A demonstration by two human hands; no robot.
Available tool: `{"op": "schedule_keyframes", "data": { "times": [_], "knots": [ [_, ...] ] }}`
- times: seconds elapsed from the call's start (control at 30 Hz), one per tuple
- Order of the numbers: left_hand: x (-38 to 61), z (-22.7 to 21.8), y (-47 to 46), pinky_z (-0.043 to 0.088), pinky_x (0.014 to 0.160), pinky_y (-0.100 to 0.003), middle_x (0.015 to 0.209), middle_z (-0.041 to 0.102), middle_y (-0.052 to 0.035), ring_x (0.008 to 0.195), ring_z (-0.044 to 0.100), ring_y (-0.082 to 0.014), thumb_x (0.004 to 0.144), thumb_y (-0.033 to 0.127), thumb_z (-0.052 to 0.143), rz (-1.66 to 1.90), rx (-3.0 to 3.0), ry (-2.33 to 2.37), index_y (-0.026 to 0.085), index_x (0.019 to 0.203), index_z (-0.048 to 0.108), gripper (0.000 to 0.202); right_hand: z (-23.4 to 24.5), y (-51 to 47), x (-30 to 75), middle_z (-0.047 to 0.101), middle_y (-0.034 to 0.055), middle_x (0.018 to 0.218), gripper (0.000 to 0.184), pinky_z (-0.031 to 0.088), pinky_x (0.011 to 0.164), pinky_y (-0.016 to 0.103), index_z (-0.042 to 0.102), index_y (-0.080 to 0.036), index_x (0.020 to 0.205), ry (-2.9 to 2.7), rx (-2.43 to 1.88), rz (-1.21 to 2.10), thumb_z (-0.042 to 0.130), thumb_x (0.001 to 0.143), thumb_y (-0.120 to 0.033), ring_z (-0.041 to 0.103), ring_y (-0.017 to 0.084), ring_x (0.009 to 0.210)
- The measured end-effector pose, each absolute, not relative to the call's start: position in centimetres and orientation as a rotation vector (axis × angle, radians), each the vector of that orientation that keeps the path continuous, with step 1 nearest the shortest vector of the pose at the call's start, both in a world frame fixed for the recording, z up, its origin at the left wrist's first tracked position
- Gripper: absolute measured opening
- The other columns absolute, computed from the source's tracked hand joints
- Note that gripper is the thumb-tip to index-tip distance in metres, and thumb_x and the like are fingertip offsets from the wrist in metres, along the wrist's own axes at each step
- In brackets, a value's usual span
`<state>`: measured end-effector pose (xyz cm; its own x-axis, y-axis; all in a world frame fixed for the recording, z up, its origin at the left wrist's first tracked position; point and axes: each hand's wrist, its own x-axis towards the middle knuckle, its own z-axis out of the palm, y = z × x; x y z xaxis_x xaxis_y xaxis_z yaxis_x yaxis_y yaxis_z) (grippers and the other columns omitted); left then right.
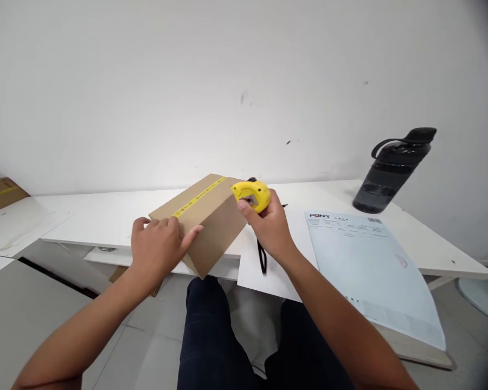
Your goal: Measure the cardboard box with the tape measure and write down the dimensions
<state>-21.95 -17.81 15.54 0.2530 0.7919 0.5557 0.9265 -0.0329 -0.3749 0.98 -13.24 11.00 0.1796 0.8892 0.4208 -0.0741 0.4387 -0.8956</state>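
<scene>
A brown cardboard box (223, 233), sealed with yellow printed tape, rests tilted at the front edge of the white table. My left hand (158, 241) grips its near left end, with the fingers over the top and the thumb stretched along the near edge. In my right hand (270, 227) is a yellow tape measure (257, 195), held at the right side of the box. A black wrist strap (262, 257) dangles below that hand. No drawn-out blade can be made out.
On the right, a dark water bottle (386, 176) stands behind a printed pale blue sheet (361, 265). White paper (270, 284) hangs past the front edge of the table (89, 214). More cardboard (2, 195) lies at far left. A wall rises behind.
</scene>
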Motion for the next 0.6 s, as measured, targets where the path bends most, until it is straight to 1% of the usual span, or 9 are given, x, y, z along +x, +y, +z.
{"op": "schedule_keyframes", "data": {
  "times": [0.03,0.1,0.17,0.23,0.33,0.43,0.47,0.53,0.6],
  "knots": [
    [-21.3,15.7,-18.2,0.041,0.086,-0.046,0.063,0.07,-0.0087,0.066,0.068,-0.0277,0.097,0.07,0.032,-0.317,-1.894,-1.488,0.018,0.079,0.07,0.067,11.1,-13.8,1.0,0.063,-0.0018,0.086,0.044,0.049,0.063,0.029,0.059,-0.025,0.104,-1.271,-0.88,0.848,0.077,0.079,-0.055,0.057,0.016,0.072],
    [-20.3,16.1,-19.1,0.041,0.086,-0.044,0.069,0.073,-0.0058,0.067,0.069,-0.0251,0.098,0.064,0.04,-0.476,-1.965,-1.309,0.017,0.099,0.072,0.057,11.4,-14.9,1.2,0.062,-0.0023,0.085,0.042,0.048,0.061,0.028,0.06,-0.025,0.104,-1.411,-0.857,0.93,0.078,0.078,-0.053,0.057,0.015,0.072],
    [-19.9,16.3,-19.5,0.042,0.086,-0.043,0.083,0.077,-0.0058,0.072,0.07,-0.0236,0.098,0.057,0.049,-0.593,-2.026,-1.126,0.017,0.119,0.066,0.049,11.7,-16.1,1.6,0.064,-0.0016,0.087,0.04,0.049,0.064,0.027,0.063,-0.025,0.104,-1.501,-0.792,1.034,0.078,0.079,-0.052,0.059,0.016,0.076],
    [-20.1,16.3,-19.4,0.046,0.085,-0.04,0.095,0.078,-0.007,0.08,0.071,-0.0222,0.097,0.054,0.053,-0.652,-2.158,-0.93,0.017,0.128,0.06,0.049,11.8,-17.3,1.9,0.067,-0.0002,0.088,0.039,0.052,0.066,0.028,0.065,-0.024,0.103,-1.534,-0.743,1.109,0.078,0.079,-0.052,0.062,0.017,0.079],
    [-20.7,15.9,-18.6,0.05,0.086,-0.037,0.099,0.078,-0.0057,0.083,0.072,-0.0195,0.097,0.049,0.057,-0.691,-2.298,-0.691,0.022,0.132,0.055,0.044,11.7,-18.4,1.9,0.071,0.0024,0.09,0.041,0.054,0.07,0.031,0.067,-0.023,0.103,-1.51,-0.744,1.156,0.079,0.078,-0.054,0.065,0.02,0.083],
    [-21.1,15.3,-18.4,0.051,0.092,-0.039,0.097,0.078,-0.0025,0.079,0.071,-0.018,0.095,0.04,0.063,-0.684,-2.245,-0.59,0.028,0.133,0.054,0.04,11.4,-18.8,1.6,0.073,0.0056,0.098,0.047,0.057,0.075,0.034,0.066,-0.022,0.107,-1.428,-0.754,1.216,0.077,0.078,-0.057,0.069,0.023,0.09],
    [-21.1,15.2,-18.4,0.051,0.092,-0.04,0.096,0.078,-0.002,0.078,0.07,-0.0176,0.095,0.038,0.063,-0.672,-2.219,-0.56,0.029,0.132,0.055,0.04,11.3,-18.9,1.3,0.074,0.0067,0.101,0.049,0.058,0.076,0.036,0.066,-0.022,0.108,-1.397,-0.751,1.239,0.077,0.078,-0.058,0.07,0.024,0.091],
    [-21.2,15.0,-18.4,0.052,0.088,-0.039,0.095,0.078,-0.0013,0.074,0.069,-0.0167,0.093,0.031,0.064,-0.638,-2.161,-0.507,0.028,0.128,0.058,0.035,11.1,-19.0,0.9,0.075,0.0074,0.105,0.049,0.06,0.078,0.036,0.064,-0.022,0.109,-1.348,-0.737,1.273,0.077,0.078,-0.058,0.071,0.023,0.092],
    [-21.7,15.1,-17.9,0.052,0.087,-0.039,0.091,0.078,0.0002,0.072,0.068,-0.0163,0.092,0.026,0.061,-0.587,-2.116,-0.545,0.029,0.116,0.064,0.024,10.9,-19.1,0.6,0.075,0.0063,0.106,0.048,0.06,0.08,0.035,0.063,-0.023,0.111,-1.319,-0.716,1.26,0.079,0.078,-0.054,0.071,0.022,0.094]
  ]
}}
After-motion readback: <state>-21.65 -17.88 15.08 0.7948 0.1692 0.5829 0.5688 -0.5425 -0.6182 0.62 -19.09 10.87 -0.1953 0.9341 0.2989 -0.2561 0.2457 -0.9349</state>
